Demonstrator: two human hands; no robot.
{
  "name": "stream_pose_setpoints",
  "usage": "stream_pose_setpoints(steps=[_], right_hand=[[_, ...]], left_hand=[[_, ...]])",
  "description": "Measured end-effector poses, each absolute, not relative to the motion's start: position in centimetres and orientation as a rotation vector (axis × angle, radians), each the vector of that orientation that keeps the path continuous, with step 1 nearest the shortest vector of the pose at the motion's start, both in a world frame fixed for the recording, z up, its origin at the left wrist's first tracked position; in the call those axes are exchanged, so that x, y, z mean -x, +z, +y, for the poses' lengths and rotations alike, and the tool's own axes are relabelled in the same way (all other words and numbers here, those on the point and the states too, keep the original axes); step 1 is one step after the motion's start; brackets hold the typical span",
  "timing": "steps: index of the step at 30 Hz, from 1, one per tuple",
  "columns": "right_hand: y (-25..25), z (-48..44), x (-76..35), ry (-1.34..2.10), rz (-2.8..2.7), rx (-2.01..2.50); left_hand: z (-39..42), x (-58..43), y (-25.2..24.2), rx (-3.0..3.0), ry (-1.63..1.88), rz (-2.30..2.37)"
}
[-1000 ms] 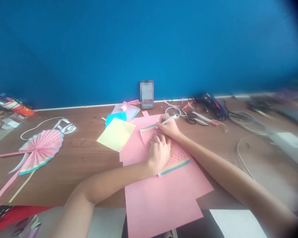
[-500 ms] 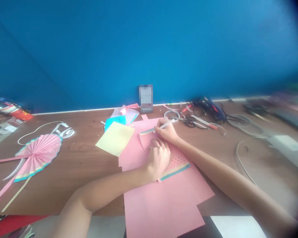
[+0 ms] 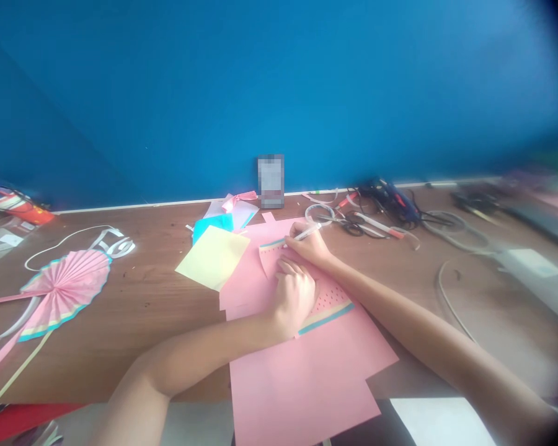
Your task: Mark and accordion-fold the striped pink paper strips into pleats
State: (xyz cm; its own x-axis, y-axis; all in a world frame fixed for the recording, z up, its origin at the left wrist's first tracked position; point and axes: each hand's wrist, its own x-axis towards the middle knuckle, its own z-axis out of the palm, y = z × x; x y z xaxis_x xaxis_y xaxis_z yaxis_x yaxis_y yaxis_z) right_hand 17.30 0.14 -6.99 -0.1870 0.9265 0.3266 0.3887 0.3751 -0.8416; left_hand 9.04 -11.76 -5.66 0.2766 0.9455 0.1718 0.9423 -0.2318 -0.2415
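The right hand [image 3: 309, 246] grips a pen [image 3: 308, 233] at the striped paper's [image 3: 328, 317] far end, where one row of dots [image 3: 270, 250] borders undotted pink, while the left hand [image 3: 295, 296], grip indeterminable, presses the paper beside its densely dotted near end.

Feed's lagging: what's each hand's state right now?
Left hand: on the dotted paper; open or closed cannot be told.
Right hand: closed, holding a white pen.

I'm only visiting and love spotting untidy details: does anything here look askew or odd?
Mildly: the large pink paper runs past the near edge of the wooden table, and the yellow sheet lies askew, overlapping the pink paper's left side. No spill or damage stands out.
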Motion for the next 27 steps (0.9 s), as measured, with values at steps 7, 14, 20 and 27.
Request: stream_pose_setpoints(steps=[7,14,20,27], right_hand=[[-7.2,0.4,-17.4,0.812,-1.634,1.184],[-6.3,0.1,-17.3,0.834,-1.583,1.207],[-6.3,0.0,-17.4,0.782,-1.586,1.237],[-6.8,0.0,-17.4,0.725,-1.708,1.184]], left_hand=[[-12.4,-8.5,-4.3,2.269,0.128,-1.824],[-11.8,-8.5,-4.8,2.291,0.075,-1.747],[-10.8,-8.6,-5.5,2.286,-0.016,-1.706],[-10.7,-8.3,-6.3,2.272,0.045,-1.686]])
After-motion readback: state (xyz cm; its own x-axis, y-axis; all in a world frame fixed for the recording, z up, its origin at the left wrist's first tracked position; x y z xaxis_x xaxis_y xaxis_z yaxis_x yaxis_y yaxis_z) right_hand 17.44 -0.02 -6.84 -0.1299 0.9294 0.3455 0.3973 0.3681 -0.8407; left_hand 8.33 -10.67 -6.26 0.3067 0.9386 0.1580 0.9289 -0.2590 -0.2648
